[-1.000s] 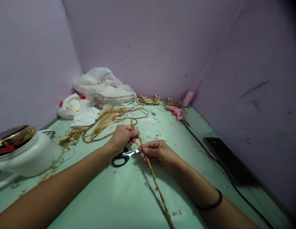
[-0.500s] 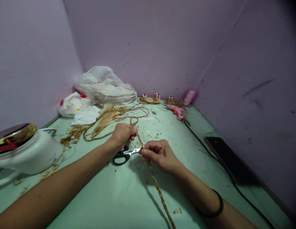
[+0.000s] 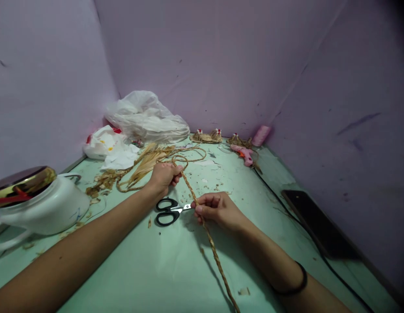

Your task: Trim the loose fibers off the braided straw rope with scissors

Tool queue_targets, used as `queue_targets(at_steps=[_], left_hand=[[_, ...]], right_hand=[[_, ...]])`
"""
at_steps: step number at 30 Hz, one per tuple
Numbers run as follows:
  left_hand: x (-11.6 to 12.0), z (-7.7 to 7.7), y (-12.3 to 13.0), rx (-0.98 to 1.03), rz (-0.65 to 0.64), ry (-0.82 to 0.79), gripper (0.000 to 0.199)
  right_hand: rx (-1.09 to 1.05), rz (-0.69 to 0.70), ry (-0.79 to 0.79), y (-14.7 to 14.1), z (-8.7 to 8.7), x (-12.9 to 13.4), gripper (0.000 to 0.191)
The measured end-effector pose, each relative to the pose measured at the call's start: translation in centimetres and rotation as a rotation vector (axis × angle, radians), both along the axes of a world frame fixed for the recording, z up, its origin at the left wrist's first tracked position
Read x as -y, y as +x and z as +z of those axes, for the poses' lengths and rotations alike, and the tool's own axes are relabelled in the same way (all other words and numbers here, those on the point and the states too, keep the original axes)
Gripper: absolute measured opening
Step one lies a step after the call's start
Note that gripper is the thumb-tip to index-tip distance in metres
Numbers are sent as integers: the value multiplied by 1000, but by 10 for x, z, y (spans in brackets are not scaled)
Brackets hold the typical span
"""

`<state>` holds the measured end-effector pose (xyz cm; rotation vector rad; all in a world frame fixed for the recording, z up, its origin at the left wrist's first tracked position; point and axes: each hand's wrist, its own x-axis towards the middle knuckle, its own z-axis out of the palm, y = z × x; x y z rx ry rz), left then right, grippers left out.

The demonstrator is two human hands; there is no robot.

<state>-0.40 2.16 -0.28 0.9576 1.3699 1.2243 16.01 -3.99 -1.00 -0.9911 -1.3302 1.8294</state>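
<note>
A long tan braided cord [image 3: 215, 256] of plant fibre runs from the bottom edge of the view up through both hands. My left hand [image 3: 167, 176] is closed, pinching it near a small loop at the far end. Closer to me, my right hand [image 3: 218, 209] pinches the same cord between thumb and fingers. The stretch between the hands looks straight. Black-handled scissors [image 3: 169, 213] lie on the table just left of my right hand, their blade tips hidden behind its fingers. Beyond my left hand, more cord curves over loose dry fibre strips [image 3: 146, 167].
A white pot [image 3: 58, 208] stands at the left. At the back are a white plastic bag [image 3: 146, 117], small woven pieces [image 3: 206, 137], a pink thread spool [image 3: 261, 135] and a pink glue gun [image 3: 243, 154] with a black cable. A dark phone [image 3: 319, 224] lies right.
My left hand has shifted slightly away along the cord, so both scissor handles now show. My right hand stays pinched on the cord. The whole view has turned slightly left.
</note>
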Motion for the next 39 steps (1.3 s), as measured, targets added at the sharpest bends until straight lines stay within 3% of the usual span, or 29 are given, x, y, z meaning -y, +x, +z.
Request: queue_targets(at_steps=[7, 11, 13, 17, 23, 28, 34, 39], left_hand=[[2, -1, 6, -1, -114, -93, 30], [11, 7, 2, 124, -459, -273, 49], [17, 11, 3, 215, -567, -238, 46], [25, 15, 10, 194, -435, -51, 20], [19, 16, 5, 177, -317, -35, 13], [18, 15, 3, 174, -290, -40, 11], [19, 14, 3, 170, -294, -47, 12], [22, 15, 6, 152, -310, -47, 14]], right_hand=[[-56, -115, 103, -5, 12, 7, 21], [-116, -189, -16, -3, 3, -1, 26], [-154, -186, -46, -2, -1, -4, 28], [-171, -136, -102, -1, -3, -3, 29], [-175, -79, -234, 2, 3, -4, 18], [-152, -104, -263, 3, 4, -5, 14], [-131, -48, -187, 3, 1, -4, 27], [-87, -83, -137, 0, -2, -3, 31]])
